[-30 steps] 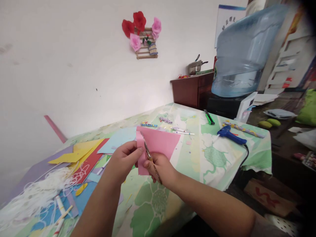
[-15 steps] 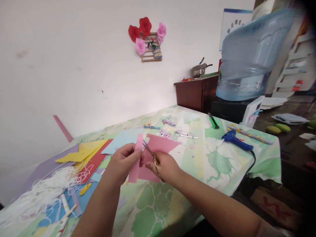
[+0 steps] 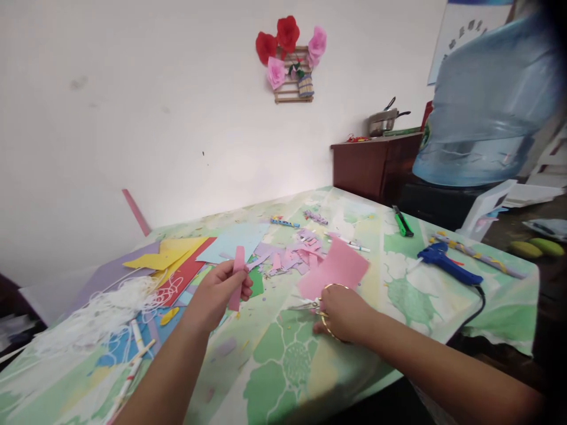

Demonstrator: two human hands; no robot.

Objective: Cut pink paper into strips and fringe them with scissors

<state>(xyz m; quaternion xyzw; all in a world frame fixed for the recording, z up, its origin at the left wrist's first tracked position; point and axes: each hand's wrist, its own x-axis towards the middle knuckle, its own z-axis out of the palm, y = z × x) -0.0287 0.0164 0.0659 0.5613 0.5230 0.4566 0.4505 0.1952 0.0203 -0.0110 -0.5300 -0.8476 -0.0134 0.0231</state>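
A narrow pink paper strip (image 3: 239, 265) is pinched upright between the thumb and fingers of my left hand (image 3: 224, 289). My right hand (image 3: 343, 313) grips gold-handled scissors (image 3: 310, 305), low over the table, with the blades pointing left. Just beyond it a larger pink paper sheet (image 3: 334, 268) lies tilted on the tablecloth, close to my knuckles. Small pink and purple paper scraps (image 3: 292, 257) are spread between the two hands, toward the back.
White string (image 3: 101, 307), yellow paper (image 3: 155, 262), red paper (image 3: 188, 268) and light blue paper (image 3: 230, 242) lie on the left. A blue glue gun (image 3: 449, 262), a green cutter knife (image 3: 402, 221) and a wrapped stick (image 3: 478, 254) are at the right.
The scissors have moved away from the strip, right and toward me. The strip is apart from the larger pink sheet, which now lies to the right. My view has turned left.
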